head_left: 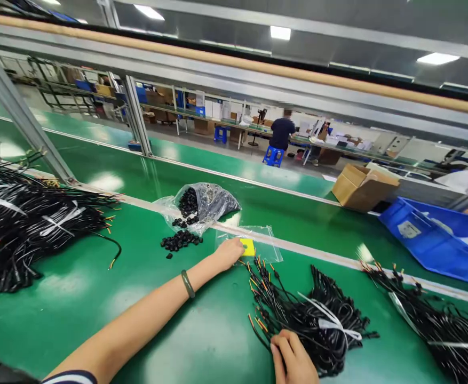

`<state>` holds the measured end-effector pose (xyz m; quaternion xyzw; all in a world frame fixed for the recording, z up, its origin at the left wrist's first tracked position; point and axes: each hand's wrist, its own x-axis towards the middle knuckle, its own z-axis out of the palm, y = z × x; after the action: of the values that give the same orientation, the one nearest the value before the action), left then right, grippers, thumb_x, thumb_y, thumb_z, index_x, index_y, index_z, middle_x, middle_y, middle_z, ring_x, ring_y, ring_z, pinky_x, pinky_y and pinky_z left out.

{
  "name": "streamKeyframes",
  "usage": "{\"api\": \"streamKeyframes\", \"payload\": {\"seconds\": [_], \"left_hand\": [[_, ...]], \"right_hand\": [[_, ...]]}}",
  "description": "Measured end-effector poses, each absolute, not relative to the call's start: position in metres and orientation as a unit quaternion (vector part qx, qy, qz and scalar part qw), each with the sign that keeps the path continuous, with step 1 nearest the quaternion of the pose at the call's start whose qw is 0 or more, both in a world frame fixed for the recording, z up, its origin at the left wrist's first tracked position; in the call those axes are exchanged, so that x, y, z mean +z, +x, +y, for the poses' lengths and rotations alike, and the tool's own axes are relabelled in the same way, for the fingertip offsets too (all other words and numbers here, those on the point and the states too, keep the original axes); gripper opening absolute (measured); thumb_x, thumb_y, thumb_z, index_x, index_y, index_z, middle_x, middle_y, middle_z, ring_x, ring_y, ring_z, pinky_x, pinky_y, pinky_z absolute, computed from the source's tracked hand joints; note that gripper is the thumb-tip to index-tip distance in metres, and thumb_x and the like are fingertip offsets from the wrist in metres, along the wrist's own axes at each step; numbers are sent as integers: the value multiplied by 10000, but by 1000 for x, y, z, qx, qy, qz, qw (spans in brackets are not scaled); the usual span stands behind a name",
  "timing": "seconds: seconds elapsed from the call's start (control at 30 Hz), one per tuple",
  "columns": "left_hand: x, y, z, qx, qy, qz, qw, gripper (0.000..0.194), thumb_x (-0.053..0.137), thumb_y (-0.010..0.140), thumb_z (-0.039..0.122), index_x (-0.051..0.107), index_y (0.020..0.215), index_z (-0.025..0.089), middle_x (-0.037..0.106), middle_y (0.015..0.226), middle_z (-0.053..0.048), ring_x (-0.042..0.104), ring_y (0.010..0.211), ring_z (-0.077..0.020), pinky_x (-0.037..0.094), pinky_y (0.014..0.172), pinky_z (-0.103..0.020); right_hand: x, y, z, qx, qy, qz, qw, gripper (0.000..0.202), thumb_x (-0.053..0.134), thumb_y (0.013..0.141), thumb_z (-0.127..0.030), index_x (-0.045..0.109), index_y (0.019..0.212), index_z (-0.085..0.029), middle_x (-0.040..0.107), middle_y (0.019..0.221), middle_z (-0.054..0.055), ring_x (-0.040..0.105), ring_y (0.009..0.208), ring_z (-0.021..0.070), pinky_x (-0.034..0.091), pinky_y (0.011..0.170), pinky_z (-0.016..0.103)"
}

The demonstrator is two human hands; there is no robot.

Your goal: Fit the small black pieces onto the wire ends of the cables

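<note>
My left hand (pixel 229 254) reaches out over the green work surface with its fingers curled. It is at the edge of a yellow piece (pixel 248 247) on a clear plastic bag (pixel 268 241); its fingertips are hidden, so what they pinch cannot be made out. My right hand (pixel 293 358) is closed on a black cable (pixel 261 337) at the near left side of a cable bundle (pixel 330 320). This bundle has a white tie and bare orange and yellow wire ends. Small black parts (pixel 181 241) lie spilled before an open plastic bag (pixel 217 202) of the same parts.
A large pile of black cables (pixel 25 224) lies at left, another tied bundle (pixel 437 320) at right. Beyond stand a blue bin (pixel 429 234) and a cardboard box (pixel 357 186). Metal posts (pixel 135 114) hold an overhead shelf. A person (pixel 282 132) sits on a stool far behind.
</note>
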<state>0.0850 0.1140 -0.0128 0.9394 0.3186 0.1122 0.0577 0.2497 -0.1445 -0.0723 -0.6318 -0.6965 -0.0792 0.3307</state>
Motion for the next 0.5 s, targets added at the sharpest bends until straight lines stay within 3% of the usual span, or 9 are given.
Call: {"api": "streamKeyframes", "payload": {"seconds": [0.13, 0.23, 0.33, 0.43, 0.5], "left_hand": [[-4, 76, 105, 150, 937, 306, 70, 225, 486, 874, 88, 698, 941, 123, 690, 896, -123, 592, 893, -223, 478, 777, -325], [2, 65, 83, 300, 887, 318, 146, 230, 493, 892, 154, 684, 1020, 154, 701, 961, -100, 601, 887, -207, 475, 814, -348], [5, 57, 49, 385, 776, 354, 353, 189, 576, 848, 228, 707, 972, 171, 711, 896, -68, 614, 781, -173, 483, 702, -290], [5, 56, 18, 352, 621, 366, 597, 225, 661, 778, 317, 716, 914, 147, 690, 773, -46, 570, 629, -122, 467, 585, -232], [2, 57, 4, 330, 523, 366, 696, 283, 723, 717, 361, 717, 880, 130, 664, 709, -29, 533, 584, -94, 458, 559, -207]], "right_hand": [[-49, 247, -152, -60, -624, -693, 357, 186, 393, 961, -262, 571, 932, -216, 598, 888, 54, 625, 814, 153, 503, 729, 244], [-37, 241, -159, -66, -646, -680, 340, 176, 383, 964, -246, 552, 935, -205, 566, 872, 57, 596, 803, 161, 487, 718, 269], [-36, 234, -163, -91, -680, -678, 265, 202, 355, 968, -265, 541, 933, -194, 538, 840, 65, 564, 762, 189, 466, 681, 325], [-37, 228, -162, -117, -718, -658, 196, 261, 300, 973, -287, 534, 923, -181, 523, 819, 84, 542, 756, 225, 441, 658, 374], [-36, 226, -160, -112, -731, -652, 167, 300, 266, 973, -287, 520, 844, -189, 512, 787, 85, 527, 737, 235, 425, 648, 392]]}}
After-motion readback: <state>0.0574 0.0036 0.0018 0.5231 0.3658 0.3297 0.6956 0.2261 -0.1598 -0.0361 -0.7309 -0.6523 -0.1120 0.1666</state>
